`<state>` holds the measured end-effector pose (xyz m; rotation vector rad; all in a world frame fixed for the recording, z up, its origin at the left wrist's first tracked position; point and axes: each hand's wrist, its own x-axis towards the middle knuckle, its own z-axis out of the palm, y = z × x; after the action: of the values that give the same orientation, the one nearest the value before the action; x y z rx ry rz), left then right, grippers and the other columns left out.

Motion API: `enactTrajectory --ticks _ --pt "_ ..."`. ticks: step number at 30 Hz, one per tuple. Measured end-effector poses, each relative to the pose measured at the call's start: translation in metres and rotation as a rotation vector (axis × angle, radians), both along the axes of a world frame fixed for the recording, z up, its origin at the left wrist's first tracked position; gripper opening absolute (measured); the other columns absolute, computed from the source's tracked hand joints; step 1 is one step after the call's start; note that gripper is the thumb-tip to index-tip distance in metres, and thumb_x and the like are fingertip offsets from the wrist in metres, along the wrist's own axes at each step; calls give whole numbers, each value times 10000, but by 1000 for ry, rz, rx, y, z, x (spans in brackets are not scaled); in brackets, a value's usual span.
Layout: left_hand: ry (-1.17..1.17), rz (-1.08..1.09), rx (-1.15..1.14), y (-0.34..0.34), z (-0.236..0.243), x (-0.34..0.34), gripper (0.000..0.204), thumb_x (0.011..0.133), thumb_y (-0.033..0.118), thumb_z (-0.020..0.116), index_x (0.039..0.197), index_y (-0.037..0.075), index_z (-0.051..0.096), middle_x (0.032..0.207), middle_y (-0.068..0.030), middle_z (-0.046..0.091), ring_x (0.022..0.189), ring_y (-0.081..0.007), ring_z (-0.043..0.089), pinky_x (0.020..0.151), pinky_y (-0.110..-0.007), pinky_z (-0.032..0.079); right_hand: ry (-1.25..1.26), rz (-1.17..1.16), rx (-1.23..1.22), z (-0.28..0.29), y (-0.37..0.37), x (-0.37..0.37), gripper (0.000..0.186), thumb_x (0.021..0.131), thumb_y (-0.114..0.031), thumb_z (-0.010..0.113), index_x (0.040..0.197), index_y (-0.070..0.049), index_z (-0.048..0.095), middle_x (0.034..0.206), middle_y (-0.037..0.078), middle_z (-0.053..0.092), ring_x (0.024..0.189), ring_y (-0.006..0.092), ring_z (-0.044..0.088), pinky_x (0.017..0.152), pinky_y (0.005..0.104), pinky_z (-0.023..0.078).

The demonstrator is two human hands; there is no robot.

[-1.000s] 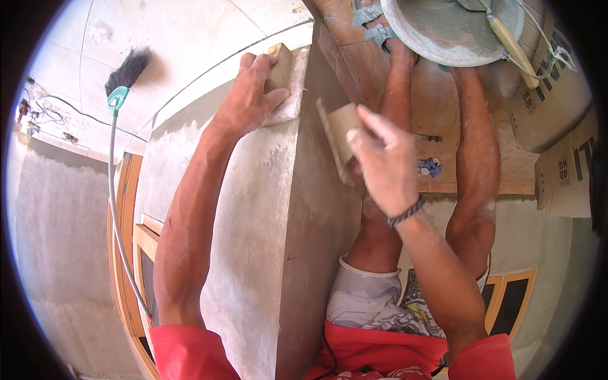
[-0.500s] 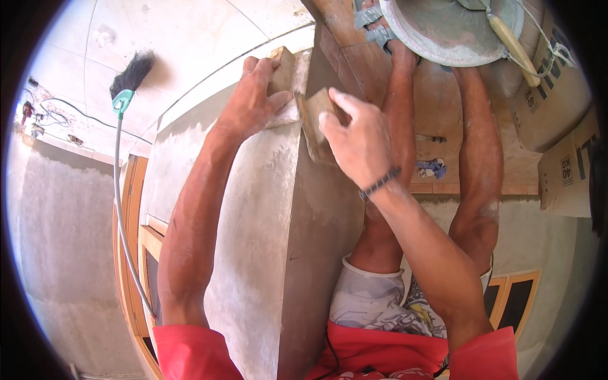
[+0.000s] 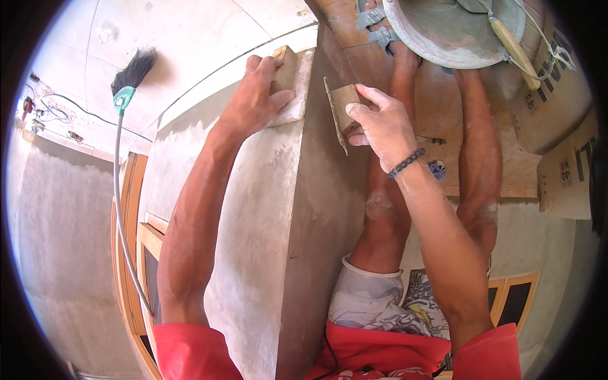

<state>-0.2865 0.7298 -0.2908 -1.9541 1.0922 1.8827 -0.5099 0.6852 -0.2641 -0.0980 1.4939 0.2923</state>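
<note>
A grey plastered wall corner (image 3: 253, 234) runs up between my arms. My left hand (image 3: 254, 95) is closed round the wooden block handle of a plastering float (image 3: 297, 101), whose flat board lies against the left face, along the edge. Right of the corner, my right hand (image 3: 387, 123) grips a second, smaller float (image 3: 335, 120) by its block handle (image 3: 345, 106). Its thin plate faces the wall's right face with a gap between them. My right fingers wrap the far side of the block and are partly hidden.
A broom (image 3: 134, 79) with black bristles leans at the left. At the upper right is a whitish basin (image 3: 423, 44) with a wooden-handled tool (image 3: 512, 47) across its rim. Brown sacks (image 3: 560, 171) stand beside it. Loose cables (image 3: 56, 114) lie at the far left.
My right hand has drawn its float away from the corner, to the right, turning the plate nearly edge-on. The left hand and its float stay almost in place.
</note>
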Motion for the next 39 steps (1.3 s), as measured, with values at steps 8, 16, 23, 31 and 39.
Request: enactTrajectory --ticks 8,16,23,31,39 --pt "-14 -6 6 3 -2 0 521 832 130 701 1274 -18 470 1177 -197 480 1039 -331 550 918 -403 454 46 458 -245 1 23 27 520 816 -209 604 1262 53 554 1146 272 629 1102 361 602 957 409 473" --pt "29 -25 -78 5 -5 3 475 825 67 677 1247 -29 481 1150 -196 481 1036 -327 557 909 -411 459 -59 473 -494 19 1 45 465 834 -168 601 1228 79 567 1052 306 642 980 391 654 874 394 524" --pt "20 4 -7 4 -2 2 487 839 89 677 1267 -30 475 1145 -180 467 981 -288 557 886 -394 465 52 127 -342 -28 -19 0 508 873 -140 633 1332 39 511 999 117 661 703 116 637 574 247 549" --pt "1 22 39 -3 -2 -2 512 840 126 695 1280 -14 475 1165 -180 470 991 -287 562 880 -388 473 30 266 -337 -23 30 22 514 815 -226 609 1230 75 576 1048 264 651 943 332 637 842 372 503" --pt "-17 2 35 -2 2 -1 514 833 116 702 1264 -44 472 1157 -202 459 960 -330 578 895 -399 478 8 235 -170 64 -1 12 475 837 -180 624 1231 79 571 1118 272 643 1005 345 661 894 376 506"
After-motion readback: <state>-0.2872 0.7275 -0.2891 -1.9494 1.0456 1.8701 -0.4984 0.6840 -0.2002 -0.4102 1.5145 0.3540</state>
